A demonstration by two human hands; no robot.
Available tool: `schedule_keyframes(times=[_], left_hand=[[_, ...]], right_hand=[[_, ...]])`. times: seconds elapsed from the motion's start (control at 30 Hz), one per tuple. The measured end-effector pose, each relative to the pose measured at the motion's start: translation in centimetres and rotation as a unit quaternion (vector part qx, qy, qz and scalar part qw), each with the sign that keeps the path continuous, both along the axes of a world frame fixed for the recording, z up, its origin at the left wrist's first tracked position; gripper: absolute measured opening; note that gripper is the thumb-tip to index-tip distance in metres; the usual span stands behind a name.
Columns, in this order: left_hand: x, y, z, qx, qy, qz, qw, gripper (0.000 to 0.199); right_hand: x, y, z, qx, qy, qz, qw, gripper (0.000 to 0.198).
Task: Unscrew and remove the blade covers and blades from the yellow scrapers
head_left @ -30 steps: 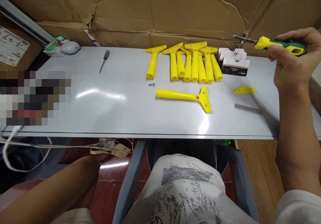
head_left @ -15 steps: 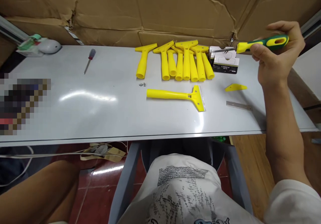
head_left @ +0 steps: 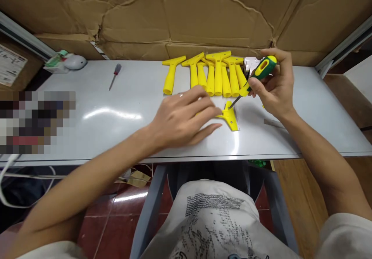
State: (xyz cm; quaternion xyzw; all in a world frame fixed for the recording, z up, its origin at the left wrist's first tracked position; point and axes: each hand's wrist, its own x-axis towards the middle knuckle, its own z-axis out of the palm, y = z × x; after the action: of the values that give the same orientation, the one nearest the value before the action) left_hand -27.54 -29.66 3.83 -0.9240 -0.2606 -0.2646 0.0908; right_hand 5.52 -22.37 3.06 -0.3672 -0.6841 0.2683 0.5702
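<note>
A yellow scraper [head_left: 230, 115] lies flat on the white table, its blade edge facing right and a screw in each side of its head. My right hand [head_left: 277, 83] is closed round the green and yellow handle of a screwdriver [head_left: 263, 68]. The screwdriver slants down, its tip at the scraper's upper screw. My left hand [head_left: 187, 115] is over the scraper's handle, palm down with fingers apart, and covers most of it; whether it touches the handle I cannot tell. A thin metal blade [head_left: 272, 123] lies beneath my right wrist.
Several yellow scraper handles [head_left: 215, 73] stand in a row at the back, beside small printed boxes [head_left: 249, 63]. A second screwdriver [head_left: 115, 75] lies on the left of the table [head_left: 110, 135]. A cardboard wall [head_left: 130, 23] rises behind, with a white rounded object [head_left: 75, 61] at the far left.
My left hand has come into view over the scraper's handle. My right hand has moved left and down, bringing the screwdriver's tip to the scraper's upper screw. The view has shifted slightly.
</note>
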Motion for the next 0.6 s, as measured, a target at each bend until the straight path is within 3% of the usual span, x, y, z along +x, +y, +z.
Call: schedule_keyframes(times=[0.17,0.33,0.6], left_hand=[[2.4,4.4,-1.0,0.061,0.144,-0.028,0.987,0.032],[2.5,4.7,-3.6,0.082,0.121,-0.046,0.988,0.028],[2.7,5.1,-4.6,0.154,0.087,-0.059,0.982,0.02]], right_hand=[[0.7,1.8,-2.0,0.04,-0.021,-0.004,0.999,0.079],[1.0,2.6,-3.1,0.091,-0.049,0.005,0.995,0.087],[0.7,1.0,-0.3,0.115,-0.121,0.0,0.986,0.093]])
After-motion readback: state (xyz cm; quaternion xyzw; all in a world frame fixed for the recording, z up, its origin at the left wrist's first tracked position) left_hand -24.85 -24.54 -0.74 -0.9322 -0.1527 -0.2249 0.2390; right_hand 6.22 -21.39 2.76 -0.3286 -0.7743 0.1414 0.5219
